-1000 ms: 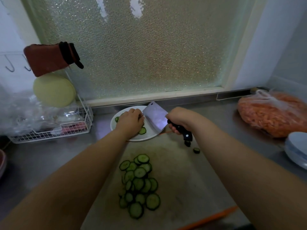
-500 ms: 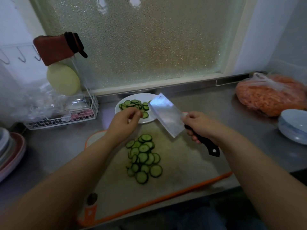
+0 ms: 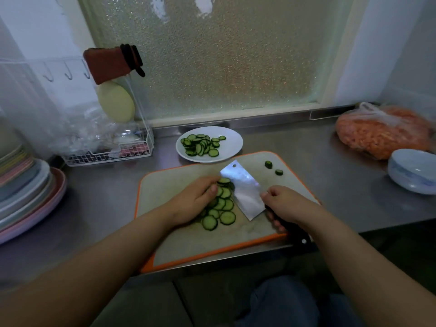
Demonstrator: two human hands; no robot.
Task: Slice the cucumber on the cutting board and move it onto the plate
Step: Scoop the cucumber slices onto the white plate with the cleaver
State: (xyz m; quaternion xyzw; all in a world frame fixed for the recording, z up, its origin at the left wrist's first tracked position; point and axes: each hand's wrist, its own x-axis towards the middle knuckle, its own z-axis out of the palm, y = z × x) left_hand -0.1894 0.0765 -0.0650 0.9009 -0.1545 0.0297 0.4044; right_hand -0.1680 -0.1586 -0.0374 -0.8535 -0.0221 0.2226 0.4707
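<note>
A pile of green cucumber slices [image 3: 223, 205] lies in the middle of the orange-rimmed cutting board [image 3: 179, 241]. My left hand [image 3: 193, 201] rests against the pile's left side, fingers curved over the slices. My right hand [image 3: 284, 204] grips the black handle of a cleaver [image 3: 244, 191], whose wide blade lies low against the pile's right side. Two cucumber end pieces [image 3: 273, 168] sit at the board's far right. Behind the board, a white plate [image 3: 232, 143] holds several slices [image 3: 201, 144].
A wire rack [image 3: 108, 152] with plastic and a hanging round board stands at the back left. Stacked plates [image 3: 26, 194] are at the far left. A bag of orange shreds [image 3: 382, 132] and a white bowl [image 3: 412, 171] sit on the right of the steel counter.
Both hands came back from the plate to the board. The left hand now rests on the slice pile and the cleaver blade has dropped beside it.
</note>
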